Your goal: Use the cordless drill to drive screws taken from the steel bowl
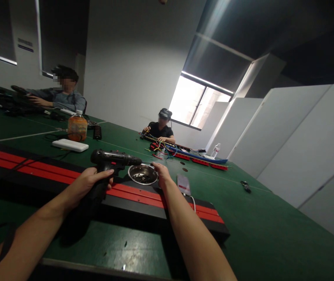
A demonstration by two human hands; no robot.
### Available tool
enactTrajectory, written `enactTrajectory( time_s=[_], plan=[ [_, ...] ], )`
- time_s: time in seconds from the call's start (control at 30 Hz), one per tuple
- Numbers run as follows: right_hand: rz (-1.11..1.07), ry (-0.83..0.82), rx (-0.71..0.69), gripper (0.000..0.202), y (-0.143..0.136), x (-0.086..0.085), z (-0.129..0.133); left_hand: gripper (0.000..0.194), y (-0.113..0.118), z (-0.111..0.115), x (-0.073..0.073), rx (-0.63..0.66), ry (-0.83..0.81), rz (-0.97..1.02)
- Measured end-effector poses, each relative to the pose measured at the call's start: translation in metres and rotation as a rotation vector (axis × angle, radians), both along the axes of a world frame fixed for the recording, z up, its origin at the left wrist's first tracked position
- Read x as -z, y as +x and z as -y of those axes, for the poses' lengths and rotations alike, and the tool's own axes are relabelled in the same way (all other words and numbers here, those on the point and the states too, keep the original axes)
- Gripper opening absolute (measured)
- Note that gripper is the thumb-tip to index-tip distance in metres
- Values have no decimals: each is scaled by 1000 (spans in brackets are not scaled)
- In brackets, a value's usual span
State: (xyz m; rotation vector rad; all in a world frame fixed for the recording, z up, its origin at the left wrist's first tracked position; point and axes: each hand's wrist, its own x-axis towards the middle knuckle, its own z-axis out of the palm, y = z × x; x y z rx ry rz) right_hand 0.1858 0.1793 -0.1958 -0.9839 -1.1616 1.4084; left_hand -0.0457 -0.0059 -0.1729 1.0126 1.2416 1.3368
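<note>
My left hand [92, 181] is wrapped round the handle of a black cordless drill [112, 158], which lies level with its chuck pointing right. A thin bit reaches from the chuck toward my right hand [161, 171]. The fingers of that hand are pinched together at the bit's tip; whatever they hold is too small to make out. Just beneath the bit is a shiny metal bowl [143, 184] with small dark pieces on its bottom. Under both forearms runs a long black bar with red strips [137, 196].
On the green table [242, 226] are a phone-like device [183, 184] with a white cable, a white power bank [70, 145] and an orange-filled jug [77, 128]. Two people sit across; wires [165, 150], a blue-red bar [207, 160] and a clear bottle [215, 150] lie farther off.
</note>
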Motion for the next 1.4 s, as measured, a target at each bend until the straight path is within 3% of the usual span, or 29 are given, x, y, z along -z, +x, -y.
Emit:
enactTrajectory(
  time_s=[0.63,0.93,1.4],
  plan=[
    [-19,-53,8,28,0,-1,-1,42,0,0,0,8,7,4],
    [-86,-157,-32,19,-1,-4,0,42,0,0,-2,2,-10,-7],
    [-52,-140,3,21,0,-2,-1,40,4,6,-6,-7,-20,9]
  ],
)
